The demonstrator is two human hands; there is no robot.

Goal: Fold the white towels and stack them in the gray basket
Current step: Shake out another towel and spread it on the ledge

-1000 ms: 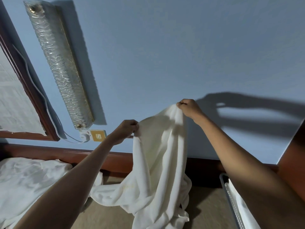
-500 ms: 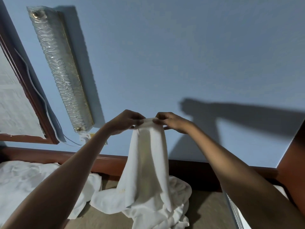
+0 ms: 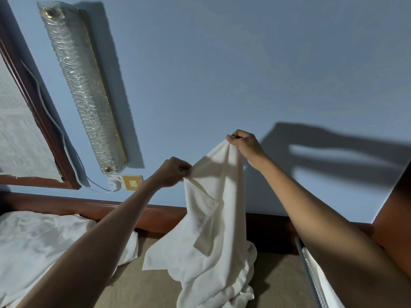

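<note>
A white towel (image 3: pixel 219 221) hangs in the air in front of the blue wall, its lower end crumpled on the tan bed surface. My left hand (image 3: pixel 172 173) pinches its upper edge at the left. My right hand (image 3: pixel 243 144) grips another point of that edge, higher and to the right. The cloth between the two hands is stretched into a short slanted line. At the lower right, the rim of the gray basket (image 3: pixel 311 276) shows beside my right forearm, with white cloth (image 3: pixel 325 290) inside it.
A white pillow (image 3: pixel 44 245) lies at the left on the bed. A brown wooden headboard (image 3: pixel 93 207) runs along the wall. A wrapped tube lamp (image 3: pixel 82 87), a wall socket (image 3: pixel 125 182) and a framed panel (image 3: pixel 33 96) hang on the wall.
My hands were together at the towel's top half a second ago. They have moved apart, the right hand rising up and to the right, spreading the edge.
</note>
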